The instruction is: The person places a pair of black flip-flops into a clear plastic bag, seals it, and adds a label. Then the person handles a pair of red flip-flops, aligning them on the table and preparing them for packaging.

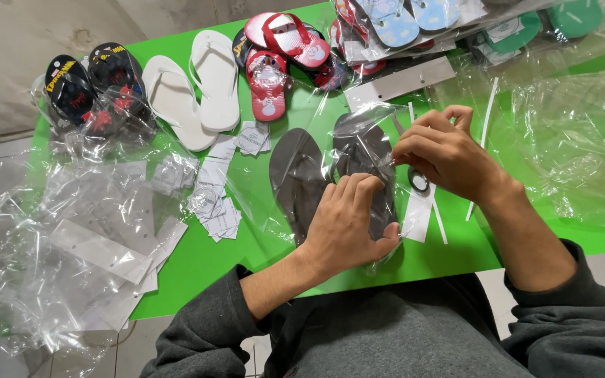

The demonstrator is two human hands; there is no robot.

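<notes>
Two grey flip-flops lie side by side on the green table (197, 266). The left one (295, 175) is bare; the right one (365, 150) sits inside a clear plastic bag (348, 122). My left hand (348, 224) presses down on the bagged flip-flop's near end, fingers curled over the plastic. My right hand (442, 150) pinches the bag's edge at the flip-flop's right side, above a small roll of tape (419, 182) and white strips (418, 213).
White flip-flops (194, 87), black printed ones (92, 80) and red ones (278, 59) line the far edge. Packed pairs (400, 21) are stacked at the back right. Loose clear bags (71, 238) cover the left side, more bags (575, 133) the right. Paper tags (215, 189) lie mid-table.
</notes>
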